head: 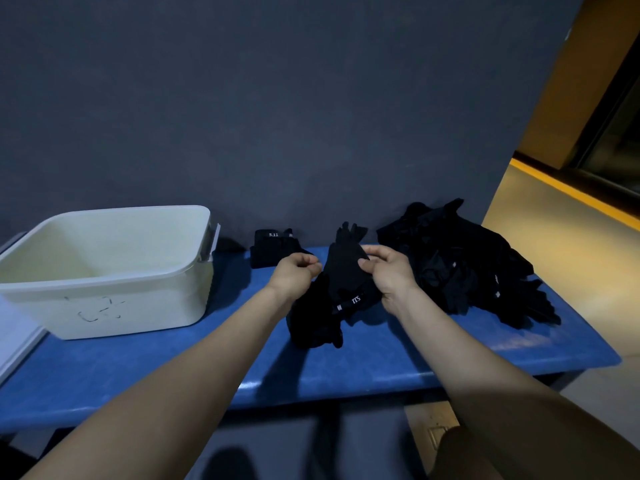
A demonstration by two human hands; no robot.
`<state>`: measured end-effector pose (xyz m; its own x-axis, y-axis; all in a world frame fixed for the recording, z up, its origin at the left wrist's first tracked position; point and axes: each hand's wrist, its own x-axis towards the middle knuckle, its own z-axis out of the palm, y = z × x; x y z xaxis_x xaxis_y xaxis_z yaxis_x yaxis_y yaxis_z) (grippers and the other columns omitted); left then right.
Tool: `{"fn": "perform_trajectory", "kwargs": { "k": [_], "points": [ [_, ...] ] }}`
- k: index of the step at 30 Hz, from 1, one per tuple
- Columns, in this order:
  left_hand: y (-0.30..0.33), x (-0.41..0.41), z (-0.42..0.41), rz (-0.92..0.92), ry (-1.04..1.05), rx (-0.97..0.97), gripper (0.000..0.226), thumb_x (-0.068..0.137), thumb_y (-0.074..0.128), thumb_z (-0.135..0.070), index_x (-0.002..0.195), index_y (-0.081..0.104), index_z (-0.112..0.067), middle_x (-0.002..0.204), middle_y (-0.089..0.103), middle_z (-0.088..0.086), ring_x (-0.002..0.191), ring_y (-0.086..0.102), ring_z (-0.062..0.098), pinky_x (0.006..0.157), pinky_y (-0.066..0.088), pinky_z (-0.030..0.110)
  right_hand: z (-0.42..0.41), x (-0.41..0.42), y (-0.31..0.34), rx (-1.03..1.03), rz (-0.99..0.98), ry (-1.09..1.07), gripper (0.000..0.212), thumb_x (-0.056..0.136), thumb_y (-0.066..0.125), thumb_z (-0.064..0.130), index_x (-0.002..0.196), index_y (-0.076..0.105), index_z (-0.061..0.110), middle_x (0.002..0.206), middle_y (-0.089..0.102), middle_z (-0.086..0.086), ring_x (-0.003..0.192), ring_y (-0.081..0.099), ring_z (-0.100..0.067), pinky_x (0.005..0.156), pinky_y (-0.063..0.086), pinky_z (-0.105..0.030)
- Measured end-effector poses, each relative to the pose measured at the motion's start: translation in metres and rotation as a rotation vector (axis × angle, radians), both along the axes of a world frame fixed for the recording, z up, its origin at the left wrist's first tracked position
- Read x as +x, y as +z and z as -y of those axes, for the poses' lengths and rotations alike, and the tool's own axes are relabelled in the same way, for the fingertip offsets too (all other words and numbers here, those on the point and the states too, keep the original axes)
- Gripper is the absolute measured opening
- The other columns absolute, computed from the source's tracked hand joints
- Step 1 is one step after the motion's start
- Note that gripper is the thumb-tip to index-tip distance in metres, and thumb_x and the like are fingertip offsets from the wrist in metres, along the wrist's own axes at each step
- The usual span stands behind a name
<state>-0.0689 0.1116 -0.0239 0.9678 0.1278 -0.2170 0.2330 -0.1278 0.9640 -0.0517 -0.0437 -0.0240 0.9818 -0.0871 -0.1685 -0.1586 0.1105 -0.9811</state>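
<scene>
A black glove [343,268] is held up over the blue table [242,362], fingers pointing away from me, a small white label near its cuff. My right hand [388,271] pinches its right edge. My left hand [298,271] is curled at its left edge and appears to grip it. More black fabric [311,323], maybe a second glove, hangs below onto the table. A folded black pair marked 5.11 [273,247] lies behind my left hand. A heap of black gloves [467,265] is piled to the right.
An empty white plastic tub [104,271] stands on the table's left part. A white flat object [17,341] lies at the far left edge. A dark wall rises right behind the table. Yellow-lit floor [554,220] lies to the right.
</scene>
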Motion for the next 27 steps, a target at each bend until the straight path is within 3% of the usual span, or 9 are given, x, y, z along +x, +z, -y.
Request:
{"fn": "perform_trajectory", "kwargs": {
  "k": [3,7,9,11,14,19,22,27],
  "points": [
    [0.001,-0.002,0.006,-0.032,-0.033,-0.11,0.01,0.096,0.051,-0.016,0.087,0.057,-0.018,0.076,0.053,-0.001,0.072,0.051,0.01,0.069,0.044,0.021,0.001,-0.003,0.002,0.011,0.021,0.049,0.025,0.09,0.051,-0.009,0.106,0.065,0.004,0.094,0.067,-0.009,0.081,0.066,-0.02,0.07,0.057,-0.029],
    [0.003,-0.001,0.005,0.016,0.025,-0.024,0.017,0.095,0.053,-0.019,0.108,0.057,-0.01,0.09,0.059,0.001,0.073,0.054,0.008,0.061,0.044,0.019,0.001,-0.008,0.009,0.063,0.044,0.095,0.023,0.09,0.05,-0.009,0.101,0.065,0.006,0.094,0.068,-0.009,0.081,0.066,-0.02,0.077,0.055,-0.031],
    [0.003,0.0,0.0,0.025,0.076,0.042,0.024,0.095,0.054,-0.022,0.115,0.052,-0.01,0.102,0.057,0.001,0.077,0.053,0.008,0.065,0.042,0.02,0.002,-0.009,0.012,0.109,0.042,0.116,0.023,0.09,0.051,-0.009,0.096,0.065,0.008,0.091,0.068,-0.007,0.08,0.066,-0.019,0.078,0.056,-0.031],
    [-0.001,-0.001,-0.006,-0.033,0.075,0.031,0.036,0.094,0.055,-0.029,0.124,0.047,-0.009,0.112,0.056,0.004,0.087,0.053,0.013,0.074,0.042,0.023,0.004,-0.009,0.013,0.156,0.029,0.13,0.023,0.09,0.051,-0.009,0.096,0.064,0.008,0.093,0.068,-0.009,0.082,0.066,-0.021,0.08,0.055,-0.033],
    [-0.005,-0.008,-0.007,-0.206,-0.001,-0.145,0.037,0.093,0.055,-0.036,0.118,0.054,-0.008,0.111,0.064,0.007,0.085,0.061,0.016,0.058,0.049,0.02,0.002,-0.008,0.007,0.219,-0.022,0.11,0.022,0.09,0.05,-0.009,0.102,0.063,0.005,0.103,0.065,-0.017,0.086,0.065,-0.025,0.08,0.055,-0.035],
    [-0.011,-0.011,-0.004,-0.194,0.114,-0.286,0.001,0.093,0.055,-0.008,0.092,0.056,-0.008,0.092,0.064,0.009,0.076,0.062,0.017,0.058,0.052,0.027,-0.005,-0.013,0.0,0.181,-0.174,0.087,0.029,0.092,0.051,-0.004,0.119,0.058,0.003,0.095,0.065,-0.011,0.077,0.064,-0.019,0.055,0.058,-0.025],
    [-0.012,-0.007,-0.005,-0.134,0.143,-0.301,0.018,0.092,0.051,0.003,0.095,0.053,-0.014,0.086,0.061,0.004,0.073,0.06,0.016,0.058,0.052,0.028,-0.006,-0.02,0.002,0.15,-0.241,0.217,0.038,0.089,0.054,-0.007,0.124,0.053,0.008,0.102,0.064,-0.006,0.076,0.063,-0.019,0.044,0.054,-0.025],
    [-0.012,-0.01,-0.007,-0.1,0.093,-0.283,0.038,0.089,0.048,0.01,0.115,0.053,-0.018,0.087,0.061,0.003,0.073,0.06,0.015,0.047,0.053,0.021,-0.009,-0.018,-0.004,0.023,-0.225,0.274,0.061,0.083,0.04,-0.026,0.131,0.047,0.01,0.101,0.059,0.004,0.085,0.061,-0.02,0.045,0.055,-0.025]
  ]
}}
